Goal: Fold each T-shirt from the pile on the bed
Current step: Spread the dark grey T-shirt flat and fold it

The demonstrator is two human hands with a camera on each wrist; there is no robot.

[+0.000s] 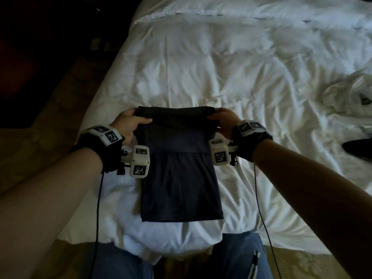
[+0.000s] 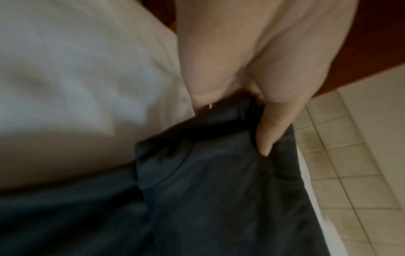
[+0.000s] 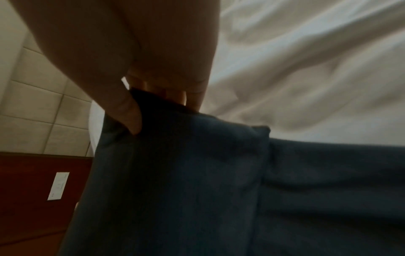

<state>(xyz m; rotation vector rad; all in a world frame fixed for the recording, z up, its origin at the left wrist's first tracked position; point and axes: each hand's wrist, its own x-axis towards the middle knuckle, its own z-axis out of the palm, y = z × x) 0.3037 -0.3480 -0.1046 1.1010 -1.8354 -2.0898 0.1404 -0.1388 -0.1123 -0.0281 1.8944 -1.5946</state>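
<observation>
A dark navy T-shirt (image 1: 179,178) lies as a narrow strip on the near edge of the white bed (image 1: 231,63), its far end lifted and doubled back toward me. My left hand (image 1: 128,122) pinches the far left corner of that raised fold, thumb on top. My right hand (image 1: 223,119) pinches the far right corner. In the left wrist view the thumb (image 2: 269,131) presses into the dark T-shirt (image 2: 219,199). In the right wrist view the thumb (image 3: 129,112) clamps the T-shirt (image 3: 197,181) against the fingers behind it.
A crumpled white garment (image 1: 350,95) lies at the right edge of the bed, with a dark item (image 1: 358,149) below it. Pillows (image 1: 231,9) lie at the bed's far end. Tiled floor (image 2: 350,138) lies left of the bed. My jeans-clad legs (image 1: 237,258) stand against the near edge.
</observation>
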